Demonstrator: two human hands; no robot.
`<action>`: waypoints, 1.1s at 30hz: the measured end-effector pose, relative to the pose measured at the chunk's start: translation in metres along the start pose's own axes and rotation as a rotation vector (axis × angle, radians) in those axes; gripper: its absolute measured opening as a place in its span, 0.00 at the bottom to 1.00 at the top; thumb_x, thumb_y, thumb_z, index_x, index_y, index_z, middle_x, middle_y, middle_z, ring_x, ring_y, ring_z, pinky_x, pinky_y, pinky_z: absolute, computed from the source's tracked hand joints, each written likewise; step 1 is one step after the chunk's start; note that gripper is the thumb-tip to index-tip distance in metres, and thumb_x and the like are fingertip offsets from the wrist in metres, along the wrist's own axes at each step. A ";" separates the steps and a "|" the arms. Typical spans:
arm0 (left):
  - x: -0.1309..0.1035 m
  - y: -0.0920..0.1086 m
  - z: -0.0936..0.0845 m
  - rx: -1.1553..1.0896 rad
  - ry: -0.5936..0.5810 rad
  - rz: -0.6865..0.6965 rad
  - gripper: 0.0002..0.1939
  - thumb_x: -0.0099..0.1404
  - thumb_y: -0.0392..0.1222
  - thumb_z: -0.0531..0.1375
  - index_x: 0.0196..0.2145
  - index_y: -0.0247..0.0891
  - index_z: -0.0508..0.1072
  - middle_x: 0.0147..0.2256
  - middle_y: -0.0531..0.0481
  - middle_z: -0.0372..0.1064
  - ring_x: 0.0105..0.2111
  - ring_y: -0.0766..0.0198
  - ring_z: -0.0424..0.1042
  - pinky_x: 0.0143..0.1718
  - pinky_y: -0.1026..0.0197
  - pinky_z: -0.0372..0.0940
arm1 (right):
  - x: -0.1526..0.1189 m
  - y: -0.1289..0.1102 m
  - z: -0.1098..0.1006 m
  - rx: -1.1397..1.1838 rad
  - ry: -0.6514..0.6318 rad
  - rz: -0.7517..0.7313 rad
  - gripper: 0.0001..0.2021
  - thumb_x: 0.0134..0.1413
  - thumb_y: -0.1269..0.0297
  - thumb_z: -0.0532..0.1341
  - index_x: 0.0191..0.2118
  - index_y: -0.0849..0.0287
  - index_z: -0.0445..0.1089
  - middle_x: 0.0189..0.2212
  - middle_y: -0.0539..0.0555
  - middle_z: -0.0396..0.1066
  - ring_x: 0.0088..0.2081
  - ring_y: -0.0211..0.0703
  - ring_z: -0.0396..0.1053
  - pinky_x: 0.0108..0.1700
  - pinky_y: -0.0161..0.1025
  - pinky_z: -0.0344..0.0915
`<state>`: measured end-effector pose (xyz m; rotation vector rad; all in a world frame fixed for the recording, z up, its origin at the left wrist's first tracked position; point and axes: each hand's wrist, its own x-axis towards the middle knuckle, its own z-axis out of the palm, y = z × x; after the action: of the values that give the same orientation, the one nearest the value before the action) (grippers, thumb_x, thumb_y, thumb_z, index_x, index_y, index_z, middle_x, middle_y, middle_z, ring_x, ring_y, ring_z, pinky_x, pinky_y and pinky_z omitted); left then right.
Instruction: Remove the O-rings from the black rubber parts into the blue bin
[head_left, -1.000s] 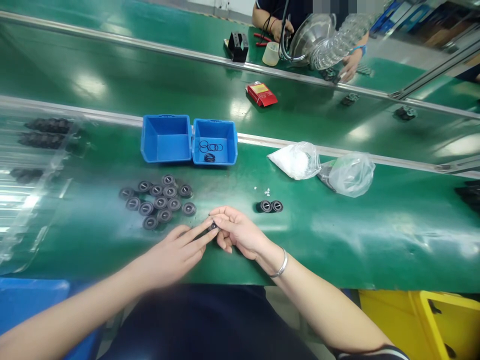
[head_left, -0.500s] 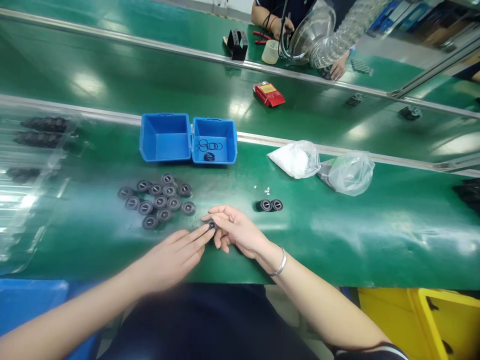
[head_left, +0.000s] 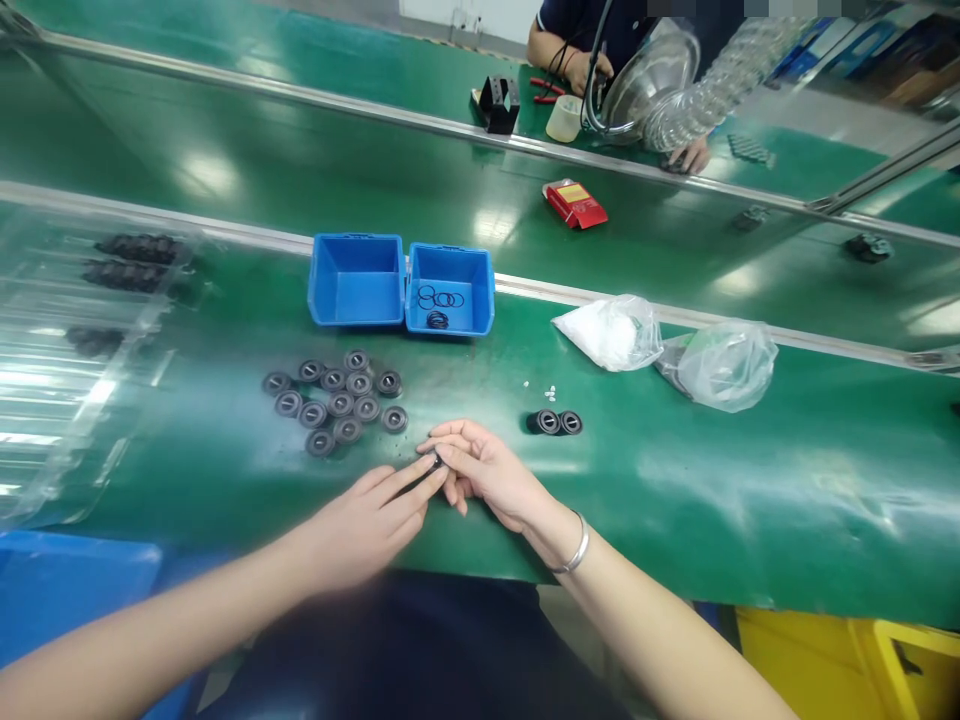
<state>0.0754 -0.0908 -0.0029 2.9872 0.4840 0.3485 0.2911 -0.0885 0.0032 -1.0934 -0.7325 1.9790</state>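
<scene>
My left hand (head_left: pixel 375 520) and my right hand (head_left: pixel 489 472) meet over the front of the green bench. Between their fingertips is a small black round part (head_left: pixel 436 459), mostly covered by the fingers. Both hands are closed on it. A metal bracelet sits on my right wrist. To the left of my hands stands a group of several black round parts (head_left: pixel 340 404) with a pale slot mark on top. Two similar black cylinders (head_left: pixel 547 421) lie right of my right hand, near a few tiny white pieces (head_left: pixel 551 394).
Two blue bins (head_left: pixel 357 300) stand behind; the right one holds black rings (head_left: pixel 448 299). Clear bags (head_left: pixel 613 335) lie to the right. Transparent trays (head_left: pixel 67 400) are at left, a red box (head_left: pixel 576 206) beyond the rail. A co-worker's hand (head_left: pixel 694 155) is across the bench.
The view has shifted, so the scene sits further right in the picture. Both hands still grip the black part; the fingers of my left hand have spread slightly around it.
</scene>
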 end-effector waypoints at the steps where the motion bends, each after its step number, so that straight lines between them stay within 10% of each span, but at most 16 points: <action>1: -0.001 0.001 0.001 0.006 0.013 -0.009 0.14 0.69 0.31 0.49 0.42 0.33 0.75 0.61 0.39 0.64 0.65 0.49 0.55 0.55 0.51 0.56 | 0.000 0.001 0.001 -0.015 0.015 -0.011 0.17 0.58 0.57 0.65 0.46 0.58 0.63 0.42 0.55 0.73 0.20 0.30 0.68 0.16 0.27 0.65; 10: -0.023 -0.010 -0.012 0.084 0.113 -0.156 0.15 0.69 0.27 0.50 0.44 0.31 0.75 0.58 0.35 0.67 0.62 0.45 0.62 0.55 0.49 0.56 | -0.016 0.010 0.007 -0.352 0.133 -0.177 0.15 0.65 0.55 0.57 0.54 0.54 0.62 0.33 0.52 0.72 0.18 0.32 0.64 0.20 0.32 0.63; 15: -0.027 -0.012 -0.018 0.046 0.149 -0.191 0.13 0.67 0.25 0.53 0.42 0.32 0.74 0.59 0.34 0.66 0.63 0.43 0.60 0.57 0.46 0.57 | -0.040 0.000 -0.006 -0.898 0.525 -0.633 0.12 0.66 0.65 0.55 0.53 0.54 0.64 0.60 0.63 0.59 0.30 0.38 0.69 0.36 0.43 0.70; 19: -0.018 -0.004 -0.026 -0.114 0.252 -0.314 0.12 0.68 0.27 0.53 0.45 0.34 0.73 0.48 0.38 0.75 0.47 0.55 0.75 0.48 0.57 0.67 | -0.051 -0.007 -0.033 -1.104 0.748 -0.662 0.15 0.65 0.67 0.54 0.56 0.55 0.62 0.59 0.65 0.59 0.34 0.42 0.69 0.37 0.45 0.70; 27: 0.010 -0.001 -0.029 -0.905 0.163 -0.709 0.10 0.69 0.36 0.54 0.44 0.39 0.74 0.35 0.50 0.79 0.35 0.63 0.79 0.37 0.62 0.75 | -0.043 -0.002 -0.020 -1.037 0.450 -0.604 0.13 0.66 0.67 0.53 0.53 0.54 0.64 0.53 0.62 0.64 0.39 0.45 0.70 0.39 0.45 0.70; 33: 0.019 0.001 -0.026 -1.023 0.189 -0.764 0.10 0.69 0.38 0.55 0.42 0.38 0.76 0.35 0.48 0.79 0.34 0.61 0.81 0.35 0.62 0.76 | -0.044 -0.001 0.010 -0.935 0.253 -0.524 0.09 0.64 0.62 0.59 0.48 0.54 0.68 0.52 0.60 0.64 0.29 0.38 0.67 0.33 0.41 0.68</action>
<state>0.0872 -0.0844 0.0269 1.6537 1.0144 0.5633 0.2981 -0.1247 0.0285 -1.4244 -1.6745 1.0003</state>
